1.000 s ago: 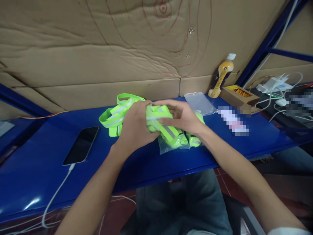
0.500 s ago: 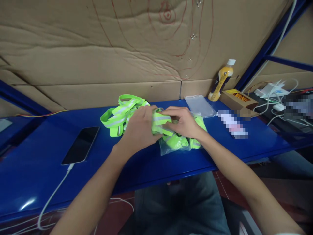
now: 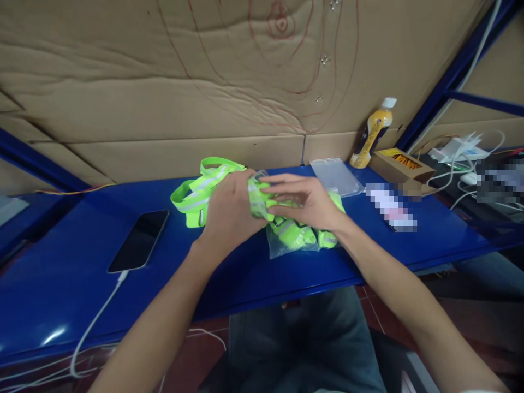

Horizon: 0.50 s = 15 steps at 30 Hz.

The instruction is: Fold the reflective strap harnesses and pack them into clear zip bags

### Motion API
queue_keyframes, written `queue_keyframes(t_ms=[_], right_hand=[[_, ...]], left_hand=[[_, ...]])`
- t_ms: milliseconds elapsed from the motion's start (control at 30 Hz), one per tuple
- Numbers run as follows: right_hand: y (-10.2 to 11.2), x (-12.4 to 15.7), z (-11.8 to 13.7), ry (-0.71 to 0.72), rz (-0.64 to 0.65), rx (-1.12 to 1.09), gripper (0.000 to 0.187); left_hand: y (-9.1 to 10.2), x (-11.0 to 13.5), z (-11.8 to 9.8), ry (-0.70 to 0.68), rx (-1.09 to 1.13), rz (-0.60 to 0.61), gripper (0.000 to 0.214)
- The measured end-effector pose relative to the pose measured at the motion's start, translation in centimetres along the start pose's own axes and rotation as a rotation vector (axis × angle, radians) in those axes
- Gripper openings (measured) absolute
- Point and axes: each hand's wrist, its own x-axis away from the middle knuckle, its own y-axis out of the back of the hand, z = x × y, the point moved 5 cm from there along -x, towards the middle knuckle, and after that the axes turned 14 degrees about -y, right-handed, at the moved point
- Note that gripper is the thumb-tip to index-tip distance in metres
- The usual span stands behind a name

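Observation:
My left hand (image 3: pixel 231 210) is closed around a clear plastic bag with a folded neon-green reflective strap (image 3: pixel 257 197) in it. My right hand (image 3: pixel 313 202) is at the bag's mouth, its thumb and fingers on the green strap; its fingertips are slightly blurred. Behind my left hand lies a loose pile of green straps (image 3: pixel 198 196) with silver stripes. Below and beside my right hand, bagged green straps (image 3: pixel 297 234) lie on the blue table (image 3: pixel 237 284), partly hidden by that hand.
To the left lies a black phone (image 3: pixel 139 241) with a white cable. Clear plastic bags (image 3: pixel 338 177) lie behind my right hand. Further right are a yellow drink bottle (image 3: pixel 371 136), an open cardboard box (image 3: pixel 403 166) and a pixelated item (image 3: pixel 391 207). A cardboard wall (image 3: pixel 184 120) closes the back.
The strap end that stuck out between my hands now sits further inside the bag. My right fingers have stretched leftward over it. The view has shifted slightly.

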Motion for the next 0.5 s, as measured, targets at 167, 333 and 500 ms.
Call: queue_keyframes(t_ms=[167, 333, 500], right_hand=[[-2.2, 0.2, -0.3, 0.202, -0.189, 0.283, 0.012], [-4.0, 0.3, -0.6, 0.168, -0.355, 0.439, 0.019], [-3.8, 0.1, 0.8, 0.122, -0.103, 0.365, 0.019]], left_hand=[[-1.0, -0.1, -1.6, -0.095, -0.046, 0.107, 0.066], [-1.2, 0.1, -1.9, -0.131, -0.061, 0.081, 0.053], [-0.4, 0.2, -0.4, 0.045, -0.005, -0.027, 0.057]])
